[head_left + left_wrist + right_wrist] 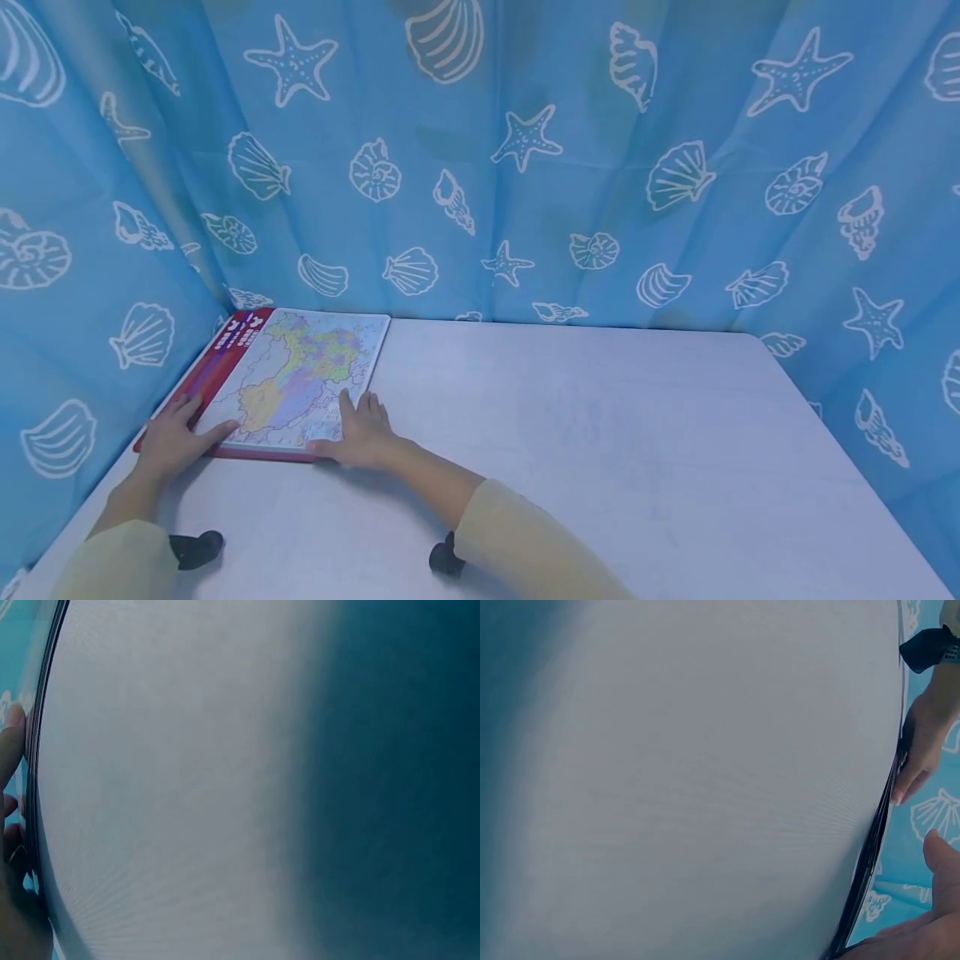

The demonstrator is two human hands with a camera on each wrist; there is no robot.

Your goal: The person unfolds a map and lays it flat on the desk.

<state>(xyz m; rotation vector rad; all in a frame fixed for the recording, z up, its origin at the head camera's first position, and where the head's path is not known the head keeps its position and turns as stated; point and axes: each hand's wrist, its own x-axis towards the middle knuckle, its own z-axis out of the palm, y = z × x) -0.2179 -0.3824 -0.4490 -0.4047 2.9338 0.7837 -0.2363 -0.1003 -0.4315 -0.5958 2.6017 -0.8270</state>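
White table (600,433) bears a map board (300,375); both hands' fingers (352,412) lie spread flat on its near edge.

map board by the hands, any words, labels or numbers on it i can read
None can be read.
Map board: white print on its red and purple left strip, too small and blurred to make out.
Map face: tiny place labels, illegible.
Curtain: only shell and starfish drawings, no text.
Wrist views: no text visible.

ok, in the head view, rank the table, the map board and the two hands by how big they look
1. table
2. map board
3. left hand and right hand: they look alike, no ranking.
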